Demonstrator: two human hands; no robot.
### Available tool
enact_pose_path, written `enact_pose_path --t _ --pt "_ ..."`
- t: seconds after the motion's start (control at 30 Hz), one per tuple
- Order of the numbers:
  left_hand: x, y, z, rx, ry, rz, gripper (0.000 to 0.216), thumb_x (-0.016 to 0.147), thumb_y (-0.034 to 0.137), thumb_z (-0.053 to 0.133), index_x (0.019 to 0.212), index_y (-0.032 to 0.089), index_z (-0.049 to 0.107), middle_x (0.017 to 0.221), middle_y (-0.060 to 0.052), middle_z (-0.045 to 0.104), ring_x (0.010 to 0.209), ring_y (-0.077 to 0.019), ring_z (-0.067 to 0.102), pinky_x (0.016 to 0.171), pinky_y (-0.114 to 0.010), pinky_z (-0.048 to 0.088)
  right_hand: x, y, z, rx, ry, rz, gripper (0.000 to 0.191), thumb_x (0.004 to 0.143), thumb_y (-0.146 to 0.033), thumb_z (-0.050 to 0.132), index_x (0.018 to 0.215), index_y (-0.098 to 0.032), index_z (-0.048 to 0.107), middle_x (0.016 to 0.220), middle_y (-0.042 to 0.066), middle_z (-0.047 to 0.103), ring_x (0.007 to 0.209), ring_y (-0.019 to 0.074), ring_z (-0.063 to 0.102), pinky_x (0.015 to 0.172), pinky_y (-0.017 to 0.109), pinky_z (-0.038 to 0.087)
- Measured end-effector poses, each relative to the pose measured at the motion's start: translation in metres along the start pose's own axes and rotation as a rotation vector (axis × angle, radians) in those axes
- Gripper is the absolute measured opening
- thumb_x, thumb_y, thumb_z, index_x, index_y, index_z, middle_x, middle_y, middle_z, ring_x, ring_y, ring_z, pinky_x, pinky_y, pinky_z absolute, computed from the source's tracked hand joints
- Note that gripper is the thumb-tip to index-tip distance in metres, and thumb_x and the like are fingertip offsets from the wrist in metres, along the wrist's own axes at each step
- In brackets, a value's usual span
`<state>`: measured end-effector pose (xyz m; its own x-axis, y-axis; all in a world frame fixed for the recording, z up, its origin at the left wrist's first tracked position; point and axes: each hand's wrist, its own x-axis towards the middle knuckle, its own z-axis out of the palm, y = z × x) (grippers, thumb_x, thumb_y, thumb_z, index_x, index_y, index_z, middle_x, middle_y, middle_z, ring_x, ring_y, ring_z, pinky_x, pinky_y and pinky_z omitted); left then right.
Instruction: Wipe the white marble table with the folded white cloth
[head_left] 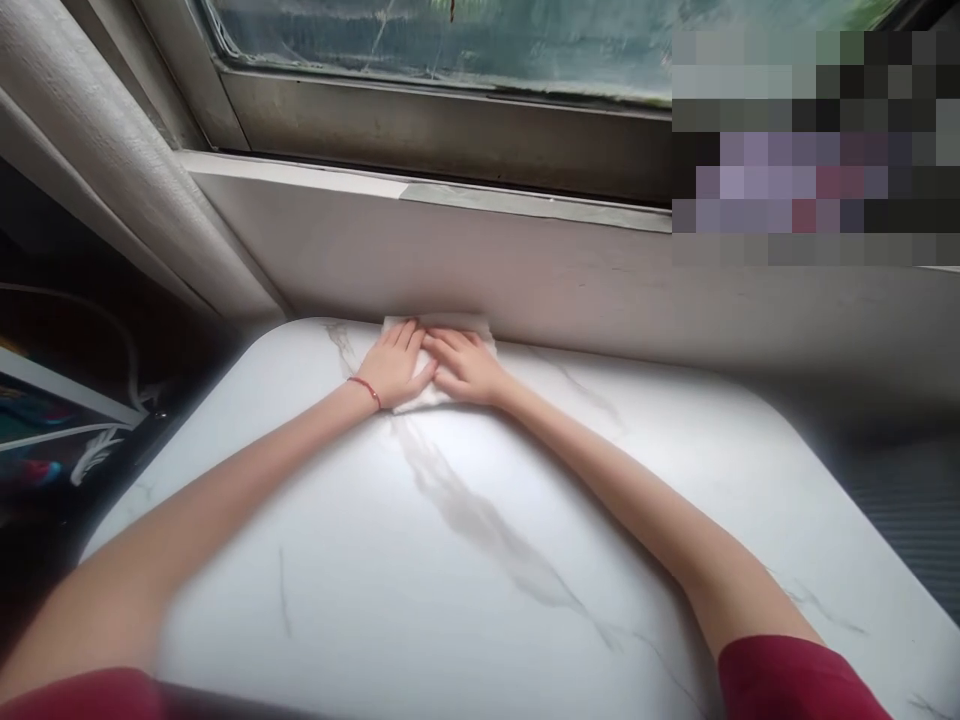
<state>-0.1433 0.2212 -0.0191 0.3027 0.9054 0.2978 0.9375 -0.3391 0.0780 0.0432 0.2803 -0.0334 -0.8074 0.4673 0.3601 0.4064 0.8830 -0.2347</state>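
A white cloth or paper towel (426, 396) lies flat on the white marble-patterned table (360, 560), at its far edge by the wall. My left hand (394, 365) rests palm down on the cloth's left part, fingers stretched forward; a thin red bracelet is around that wrist. Beside it, my right hand (466, 366) presses flat on the right part, fingers pointing to the left. The two hands meet at the fingertips and thumbs. Much of the cloth is hidden under them.
A window (450, 50) with a metal frame and a pale sill (300, 180) rises behind the table. At the left hangs a light curtain (142, 130), with a white rack (67, 390) below it. A pixelated patch covers the upper right.
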Motion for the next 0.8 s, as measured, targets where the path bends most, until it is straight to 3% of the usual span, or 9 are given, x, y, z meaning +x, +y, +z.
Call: enact_pose_path --t 0.37,0.63,0.8 --pt "0.006 0.0 0.008 -0.006 0.031 -0.052 0.059 0.097 0.041 0.039 0.14 0.002 0.048 0.151 -0.026 0.046 0.143 -0.0372 0.041 0.118 -0.054 0.034 0.006 0.002 -0.001 0.01 0.021 0.032 0.054 0.091 -0.036 0.05 0.14 -0.014 0.055 0.152 0.017 0.051 0.139 0.0312 0.046 0.113 0.046 0.034" --pt "0.001 0.002 -0.001 0.013 -0.003 -0.037 0.058 0.097 0.039 0.039 0.14 0.001 0.047 0.152 -0.027 0.045 0.144 -0.0376 0.041 0.118 -0.056 0.035 -0.001 -0.024 -0.008 -0.11 0.02 0.096 0.052 0.094 -0.028 0.052 0.142 -0.009 0.054 0.152 0.017 0.052 0.14 0.0278 0.047 0.118 0.042 0.031" --pt "-0.025 0.017 -0.007 0.005 -0.016 0.039 0.061 0.097 0.039 0.04 0.144 0.001 0.044 0.153 -0.027 0.044 0.147 -0.0373 0.038 0.122 -0.053 0.032 -0.029 -0.049 -0.009 -0.157 0.008 0.072 0.055 0.094 -0.026 0.053 0.146 -0.007 0.052 0.155 0.018 0.048 0.144 0.0308 0.042 0.12 0.044 0.03"
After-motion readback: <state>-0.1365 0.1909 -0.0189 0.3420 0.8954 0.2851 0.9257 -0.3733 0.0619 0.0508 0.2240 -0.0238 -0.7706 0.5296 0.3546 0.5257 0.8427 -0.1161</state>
